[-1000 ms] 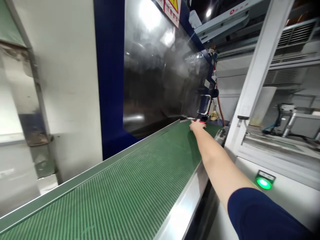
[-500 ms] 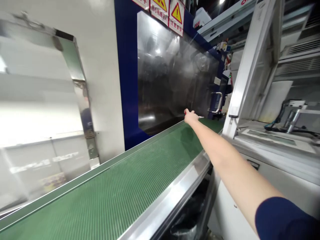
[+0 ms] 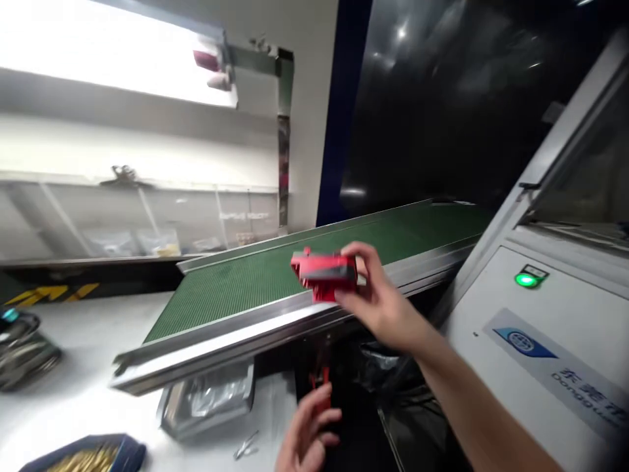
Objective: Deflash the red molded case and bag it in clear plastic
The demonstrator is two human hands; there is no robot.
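Fingers of the right hand (image 3: 381, 301) pinch a red part (image 3: 324, 272) (arm bent); left hand (image 3: 304, 432) grips a red-handled tool (image 3: 320, 387).

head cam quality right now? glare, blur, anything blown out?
Head view: the window strip at upper left is blown out to white; motion blur softens the whole frame, worst on the left hand at the bottom edge; the right hand and its red part stay readable; the dark machine panel shows lamp reflections; the green lamp blooms slightly; straight edges bow from the wide lens.
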